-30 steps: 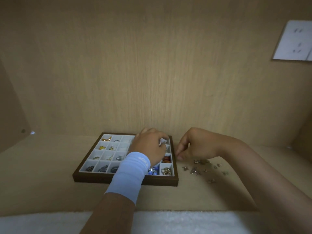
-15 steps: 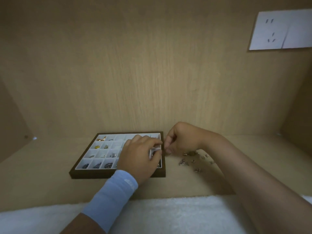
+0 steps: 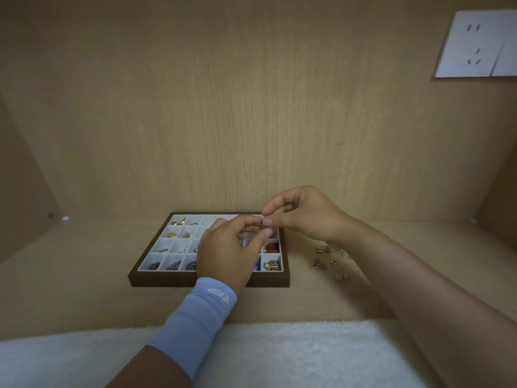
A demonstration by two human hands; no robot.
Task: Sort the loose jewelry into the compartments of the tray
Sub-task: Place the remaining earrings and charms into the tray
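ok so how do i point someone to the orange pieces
Find the dark-framed tray on the wooden shelf. In its rightmost column, second compartment from the near edge, lie the orange pieces. Nothing else there is reddish orange; the compartment in front holds gold metal.

Likely a home nook: wood-panelled alcove (image 3: 251, 107), wall socket (image 3: 475, 43), fluffy white cloth (image 3: 279, 354).

The counter (image 3: 84, 289) is pale matt wood with fine grain; the loose jewelry (image 3: 319, 264) is shiny metal; the sleeve (image 3: 201, 317) is smooth blue cloth; the white mat (image 3: 307, 357) looks fluffy.
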